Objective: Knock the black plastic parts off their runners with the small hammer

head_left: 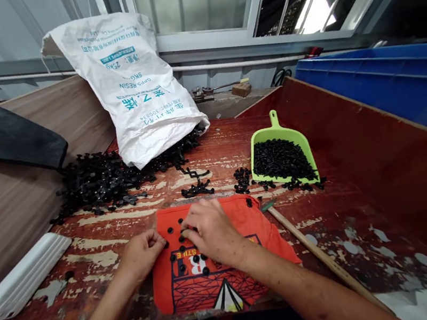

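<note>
Black plastic pieces [195,259], small, round and button-like, loose over the left part of a creased orange cloth [237,205] at the near edge of the table [220,151], printed lettering and line drawing partly covered by the right hand and forearm. Left hand [142,251] angled in low at the cloth's left edge, thumb and fingers pinched together against one dark piece; gripped or only touched, impossible to tell. Right hand [209,230] arched above the pieces, back upward, fingers curled down; tips partly hidden, any hold impossible to make out. Just right of the cloth, a slim wooden handle [321,251] with a dark green tip. Farther out, across worn red-brown varnish streaked with pale bare patches, a light green plastic dustpan [274,119] heaped with black bits, and leftward a tangled, glossy black pile [103,177]. Behind, a wrinkled white sack [132,86], mouth tipped down onto the pile, interior hidden, print upside down. At right, a blue plastic bin [380,85], cut off by the edge of view. Farthest, ribbed metal wall [10,30].
</note>
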A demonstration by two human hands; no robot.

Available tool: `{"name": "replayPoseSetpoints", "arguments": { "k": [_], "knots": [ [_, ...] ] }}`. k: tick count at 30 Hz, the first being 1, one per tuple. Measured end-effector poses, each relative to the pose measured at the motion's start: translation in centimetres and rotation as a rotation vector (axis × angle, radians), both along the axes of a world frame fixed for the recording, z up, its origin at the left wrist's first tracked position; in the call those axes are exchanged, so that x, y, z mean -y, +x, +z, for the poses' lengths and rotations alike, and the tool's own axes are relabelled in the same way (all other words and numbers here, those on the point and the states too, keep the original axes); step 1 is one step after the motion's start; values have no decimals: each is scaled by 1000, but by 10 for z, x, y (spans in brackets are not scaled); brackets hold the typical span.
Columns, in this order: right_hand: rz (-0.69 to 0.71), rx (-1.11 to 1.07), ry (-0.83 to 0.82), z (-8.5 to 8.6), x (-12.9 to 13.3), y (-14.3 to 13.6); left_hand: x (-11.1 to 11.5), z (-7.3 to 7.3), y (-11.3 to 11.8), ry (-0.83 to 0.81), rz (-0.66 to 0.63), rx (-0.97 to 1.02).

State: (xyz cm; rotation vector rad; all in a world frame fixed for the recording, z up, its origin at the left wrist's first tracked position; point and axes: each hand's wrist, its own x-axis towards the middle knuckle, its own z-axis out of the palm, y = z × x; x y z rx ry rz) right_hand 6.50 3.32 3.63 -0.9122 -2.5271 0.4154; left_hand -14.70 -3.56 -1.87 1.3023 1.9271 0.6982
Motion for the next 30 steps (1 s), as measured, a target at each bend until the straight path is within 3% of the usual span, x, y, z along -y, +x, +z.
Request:
{"name": "replayPoseSetpoints", "arguments": {
  "k": [4, 11, 16, 19, 22, 26, 30],
  "knots": [
    [-36, 66, 9, -8, 1, -23, 2, -4, 6, 57, 38, -166],
    [-65, 207, 22, -21, 2, -40, 21, -5, 11, 172, 126, -85],
    [-52, 234, 21, -20, 4, -44, 25, 7, 3, 183, 99, -61],
    [-38, 175, 12, -11, 4, -27, 14, 17, -8, 198, 58, -77],
    [-55, 99, -5, -2, 9, 6, -16, 31, -9, 193, -67, -201],
    [-114, -11, -69, -8, 27, 58, -84, 50, 15, 218, -299, -393],
    [-186, -91, -140, -24, 48, 98, -159, 52, 37, 184, -259, -491]
  ]
}}
